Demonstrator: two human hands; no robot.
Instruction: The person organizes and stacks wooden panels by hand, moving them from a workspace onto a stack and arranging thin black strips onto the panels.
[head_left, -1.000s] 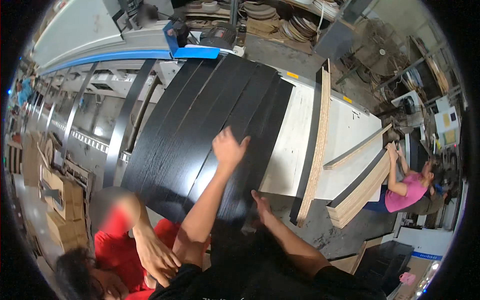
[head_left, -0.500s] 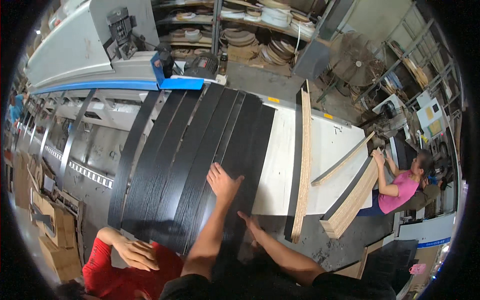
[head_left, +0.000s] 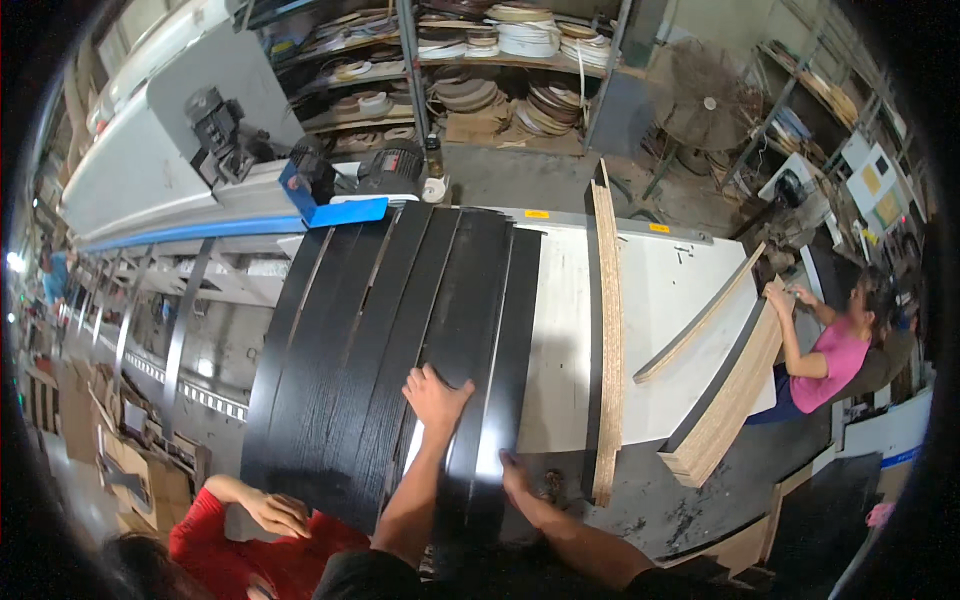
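Since the earlier frames the left hand [head_left: 434, 392] has drawn back down the black strips toward the person, and the view has tipped up to take in more of the shelves

From the head camera, long black wood-grain strips [head_left: 400, 330] lie side by side on the white table [head_left: 570, 330], fanned so each one can be picked off on its own. That left hand lies flat on one strip, fingers spread, pressing rather than clasping, so its grip is wide and holds nothing. Its right hand [head_left: 515, 478] rests at the near end of the outermost strip, fingers loosely extended, steadying the edge; no closed grip shows. A raw chipboard strip [head_left: 605, 330] stands on edge just beside the black ones, keeping them apart from the bare board. Lower left, a co-worker's hand [head_left: 270, 510] in a red sleeve reaches toward the stack's near end. On the right, a person in a pink top [head_left: 835, 360] handles stacked chipboard strips [head_left: 725, 400]
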